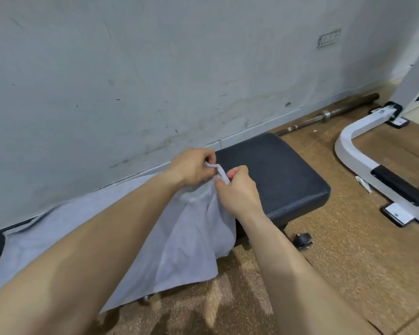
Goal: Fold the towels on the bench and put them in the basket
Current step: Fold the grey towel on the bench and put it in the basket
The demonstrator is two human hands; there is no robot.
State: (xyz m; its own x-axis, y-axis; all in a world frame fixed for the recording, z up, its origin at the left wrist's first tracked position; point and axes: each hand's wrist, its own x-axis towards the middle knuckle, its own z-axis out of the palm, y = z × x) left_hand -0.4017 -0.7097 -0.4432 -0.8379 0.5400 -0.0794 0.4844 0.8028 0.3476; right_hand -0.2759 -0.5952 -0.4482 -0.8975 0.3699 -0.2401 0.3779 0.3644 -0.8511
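From the head camera, a black padded bench (276,177) stands along a scuffed grey wall (131,68), its long back edge close to the skirting. A pale grey towel (186,238) lies spread over the left and middle part of the bench. Its near side spills over the bench's front edge and hangs down towards the brown floor (348,262). The right end of the bench is bare.

Both of the person's hands meet over the towel's right end, roughly at the middle of the bench. The left hand (191,168) has its fingers curled and pinches a raised strip of the towel's edge. The right hand (240,192), just beside it, pinches the same strip between thumb and fingers. The cloth rises to that grip in a gathered peak, with folds running down from it to the front edge.

On the floor past the bench's right end, a metal barbell (324,116) lies along the foot of the wall. A white tubular frame (363,160) with black pads sits to the right, well apart from the bench. A switch plate (329,37) is mounted high on the wall.
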